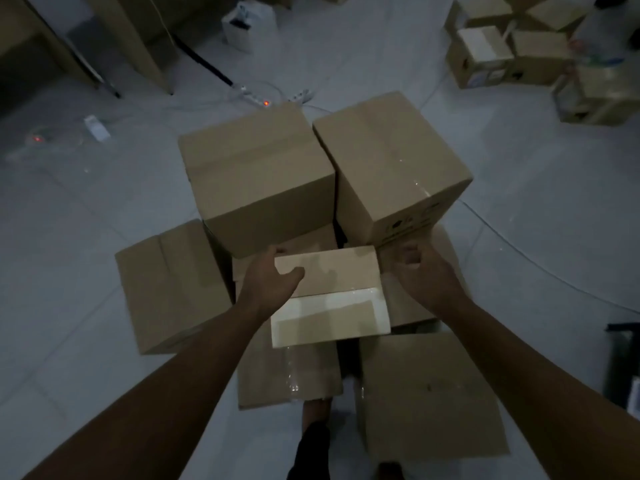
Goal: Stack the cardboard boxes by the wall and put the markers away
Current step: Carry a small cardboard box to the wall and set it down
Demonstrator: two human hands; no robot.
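A small pale cardboard box [329,299] is held above a cluster of brown boxes on the floor. My left hand [273,278] grips its left end, thumb over the top edge. My right hand [420,271] hovers just off its right end with fingers loosely curled and nothing in them. Two tall brown boxes stand just beyond, the left one [256,178] and the right one [391,168]. Lower boxes lie at the left [169,285], under the small box [287,372] and near my feet on the right [429,393]. No markers are in sight.
The room is dim. A power strip [265,102] with a red light and loose cables lies on the tile floor behind the boxes. More cardboard boxes [485,57] are piled at the back right. A white bag [242,26] stands at the back, a desk leg at the far left.
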